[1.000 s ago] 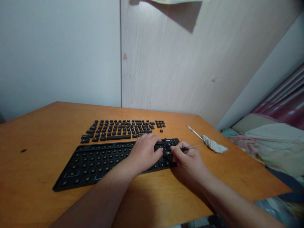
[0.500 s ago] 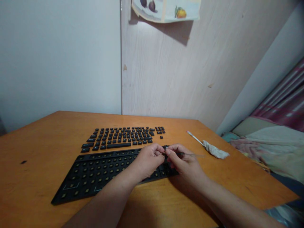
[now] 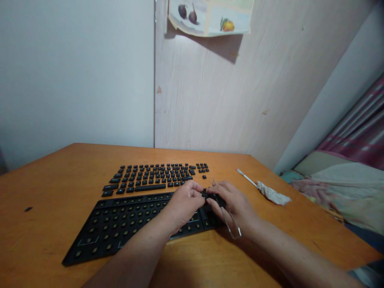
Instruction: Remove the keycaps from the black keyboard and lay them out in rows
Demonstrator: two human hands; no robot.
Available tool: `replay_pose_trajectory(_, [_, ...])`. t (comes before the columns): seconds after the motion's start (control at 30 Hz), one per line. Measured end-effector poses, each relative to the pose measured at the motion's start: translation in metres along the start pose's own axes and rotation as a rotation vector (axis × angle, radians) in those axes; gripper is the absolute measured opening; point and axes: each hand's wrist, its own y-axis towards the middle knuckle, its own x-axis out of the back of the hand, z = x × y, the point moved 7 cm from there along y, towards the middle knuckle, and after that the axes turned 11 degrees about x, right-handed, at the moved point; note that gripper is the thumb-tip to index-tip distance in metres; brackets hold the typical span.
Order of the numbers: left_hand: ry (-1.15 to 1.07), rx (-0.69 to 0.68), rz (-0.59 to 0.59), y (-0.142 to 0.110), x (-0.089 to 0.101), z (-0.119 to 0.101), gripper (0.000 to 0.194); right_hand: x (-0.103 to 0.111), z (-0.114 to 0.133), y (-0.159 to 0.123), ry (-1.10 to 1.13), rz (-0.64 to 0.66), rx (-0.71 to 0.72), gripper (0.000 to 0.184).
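Keycap-pulling, seemingly, at 3 o'clock end of keyboard (image 3: 126, 218). Right hand (image 3: 237, 202) holds wire-loop puller (image 3: 239, 232); left hand (image 3: 188, 201) pinched narrow, contents unclear. Next move likely calls for steady pinch.

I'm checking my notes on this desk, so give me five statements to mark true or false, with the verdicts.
1. Loose keycaps lie in rows on the desk beyond the keyboard. True.
2. The space bar is fitted in the keyboard. False: the space bar lies loose among the keycaps.
3. A bent wire sticks out from the right hand. True.
4. The left hand is far from the right. False: the left hand is close beside it, over the keyboard.
5. A white stick and a crumpled tissue lie right of both hands. True.
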Motion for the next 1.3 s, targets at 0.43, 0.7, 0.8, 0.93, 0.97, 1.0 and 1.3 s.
replay_pose_trajectory(0.43, [0.038,-0.039,-0.150,-0.004,0.011,-0.010,0.020,-0.008,-0.014,0.013,-0.143,0.141,0.064,0.018])
replay_pose_trajectory(0.7, [0.014,-0.101,-0.410,-0.003,0.052,-0.020,0.027,-0.015,-0.090,0.033,-0.248,0.143,-0.049,0.019])
replay_pose_trajectory(0.8, [0.015,-0.105,-0.435,-0.004,0.057,-0.021,0.027,-0.024,-0.104,0.038,-0.259,0.198,-0.056,0.020])
replay_pose_trajectory(0.93, [0.021,-0.084,-0.450,-0.006,0.058,-0.023,0.026,-0.038,-0.109,0.044,-0.237,0.278,-0.054,0.020])
replay_pose_trajectory(0.97, [0.014,-0.082,-0.447,-0.006,0.058,-0.023,0.026,-0.041,-0.109,0.045,-0.231,0.298,-0.053,0.020])
replay_pose_trajectory(1.0, [0.005,-0.083,-0.443,-0.006,0.058,-0.023,0.025,-0.044,-0.109,0.046,-0.228,0.318,-0.055,0.020])
replay_pose_trajectory(1.3, [-0.018,-0.101,-0.433,-0.004,0.058,-0.023,0.023,-0.055,-0.115,0.049,-0.227,0.371,-0.067,0.019])
